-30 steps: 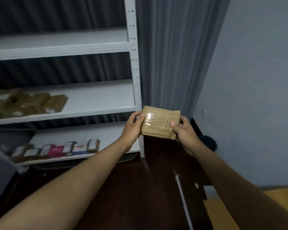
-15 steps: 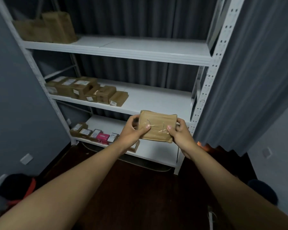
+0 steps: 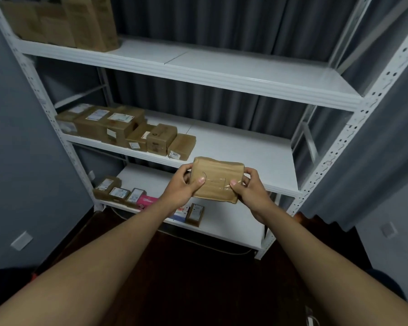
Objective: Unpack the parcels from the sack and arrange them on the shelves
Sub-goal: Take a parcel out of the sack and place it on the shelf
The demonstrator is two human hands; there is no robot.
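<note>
Before three white shelves (image 3: 257, 147), left hand (image 3: 179, 188) and right hand (image 3: 251, 187) each pinch one parcel (image 3: 216, 178); grey curtain (image 3: 222, 22) behind.

A single head-worn camera looks forward and down along both outstretched forearms, close to a white metal shelving unit (image 3: 222, 74), with dark floor (image 3: 186, 278) below.
</note>
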